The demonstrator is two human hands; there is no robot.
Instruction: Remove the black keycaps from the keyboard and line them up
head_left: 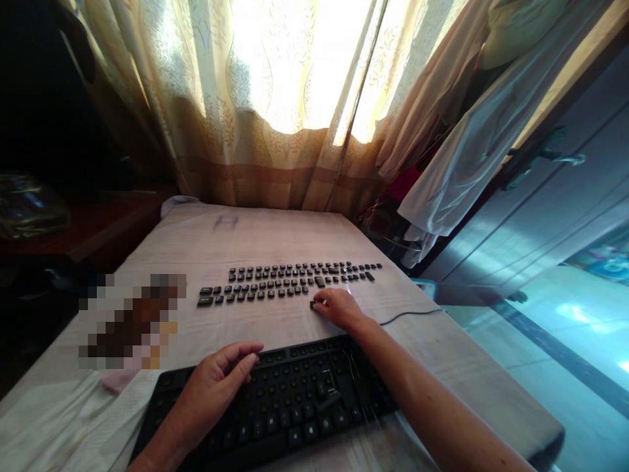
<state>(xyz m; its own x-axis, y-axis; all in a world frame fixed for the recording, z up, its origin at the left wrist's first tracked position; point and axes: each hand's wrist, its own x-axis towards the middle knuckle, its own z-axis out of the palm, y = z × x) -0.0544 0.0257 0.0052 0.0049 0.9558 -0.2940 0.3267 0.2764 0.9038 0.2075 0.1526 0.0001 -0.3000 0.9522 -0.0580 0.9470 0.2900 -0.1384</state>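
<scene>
A black keyboard (275,419) lies at the front of the cloth-covered table, with many keys pulled off its upper part and a few rows of caps left near the front. My left hand (216,380) rests over its far left part, thumb and forefinger slightly apart, nothing between them. Beyond the keyboard, my right hand (339,307) pinches a small black keycap (313,305) at the table surface, just right of the nearest row. Loose keycaps (271,294) stand in several neat rows there. Thin wire prongs, perhaps a keycap puller (352,367), lie on the keyboard's right part.
A cable (410,313) runs off the table's right edge. At the left on the cloth (275,236) lies a blurred-out item (132,321). Curtains (275,157) hang behind, clothes (437,177) and a door (545,170) are right. A glass container (32,206) stands far left.
</scene>
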